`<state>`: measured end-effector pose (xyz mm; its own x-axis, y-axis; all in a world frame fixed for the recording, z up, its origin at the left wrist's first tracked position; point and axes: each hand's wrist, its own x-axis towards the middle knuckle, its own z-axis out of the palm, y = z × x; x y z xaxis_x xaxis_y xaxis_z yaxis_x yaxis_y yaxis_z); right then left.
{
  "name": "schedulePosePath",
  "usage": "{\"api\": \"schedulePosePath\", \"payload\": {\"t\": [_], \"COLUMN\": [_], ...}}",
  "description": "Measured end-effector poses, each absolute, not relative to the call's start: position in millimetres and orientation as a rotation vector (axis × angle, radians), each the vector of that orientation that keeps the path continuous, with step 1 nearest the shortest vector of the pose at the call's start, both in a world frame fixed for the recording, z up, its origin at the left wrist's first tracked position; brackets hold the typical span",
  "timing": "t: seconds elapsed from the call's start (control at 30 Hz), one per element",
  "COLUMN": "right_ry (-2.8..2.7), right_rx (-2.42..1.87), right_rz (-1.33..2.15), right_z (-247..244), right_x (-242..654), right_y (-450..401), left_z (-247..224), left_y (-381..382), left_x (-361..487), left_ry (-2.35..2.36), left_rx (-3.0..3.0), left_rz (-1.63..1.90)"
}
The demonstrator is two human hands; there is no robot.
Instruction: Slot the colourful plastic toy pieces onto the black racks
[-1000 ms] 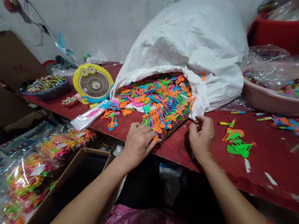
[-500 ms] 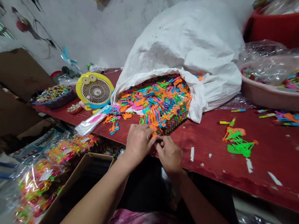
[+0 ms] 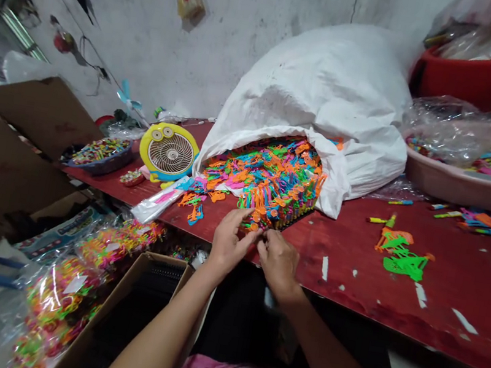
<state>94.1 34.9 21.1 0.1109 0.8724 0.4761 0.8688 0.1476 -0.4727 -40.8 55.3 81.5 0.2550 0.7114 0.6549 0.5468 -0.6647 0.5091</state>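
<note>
A heap of small neon plastic pieces (image 3: 269, 181) in orange, pink, blue and green spills from the mouth of a white woven sack (image 3: 315, 95) onto a red table (image 3: 341, 255). My left hand (image 3: 231, 241) and my right hand (image 3: 277, 263) sit close together at the heap's near corner, their fingertips among the pieces. My fingers hide whatever lies under them. A few green and orange pieces (image 3: 404, 259) lie loose on the table, to the right of my hands.
A pink basin (image 3: 473, 183) of coloured pieces stands at the right, with a red tub (image 3: 489, 86) behind it. A yellow round fan (image 3: 169, 152) and a bowl of pieces (image 3: 101, 155) stand at the left. Below the table edge are a cardboard box (image 3: 129, 296) and filled plastic bags (image 3: 60, 297).
My right hand has moved left from the sack's edge to beside my left hand at the heap's corner. The view has shifted slightly between frames.
</note>
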Motion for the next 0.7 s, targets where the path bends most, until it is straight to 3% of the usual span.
{"api": "schedulePosePath", "payload": {"t": [0.27,0.7], "right_ry": [-1.680,-1.601], "right_rx": [-1.770,-1.614], "right_rz": [0.012,0.538], "right_z": [22,13], "right_x": [84,148], "right_y": [41,69], "left_z": [80,84], "left_y": [75,86], "left_x": [-47,-51], "left_ry": [1.041,1.309], "left_rx": [2.327,2.320], "left_rz": [1.365,1.191]}}
